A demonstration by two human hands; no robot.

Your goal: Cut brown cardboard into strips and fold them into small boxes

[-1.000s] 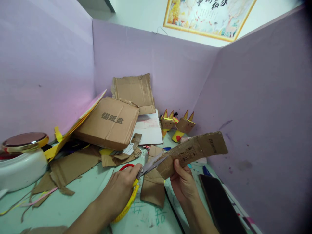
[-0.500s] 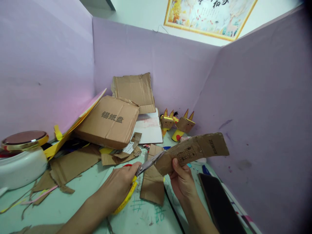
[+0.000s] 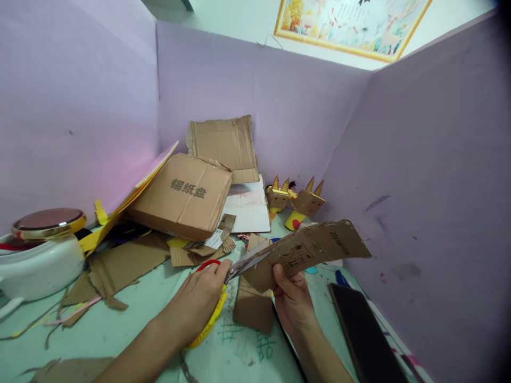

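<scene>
My left hand (image 3: 199,303) is closed around a pair of scissors (image 3: 244,264) with red and yellow on the handles. Their blades lie at the left end of a brown cardboard strip (image 3: 315,244) with printed marks. Gripping that strip's lower edge is my right hand (image 3: 293,298), thumb on the near face and fingers behind it. The strip is held above the table, slanting up to the right. Beneath it lies another cardboard piece (image 3: 253,308), partly covered by the strip and blades.
A cardboard box (image 3: 186,197) leans at the back left near cardboard scraps (image 3: 128,263). A white pot (image 3: 43,268) stands far left. Two horned cardboard figures (image 3: 305,205) stand at the back. A dark flat phone-like slab (image 3: 361,330) lies right. Purple panels (image 3: 263,101) enclose the table.
The cardboard strip and my right hand have shifted slightly left and toward the scissors. The blades now reach further along the strip's left end. The view has tilted a little.
</scene>
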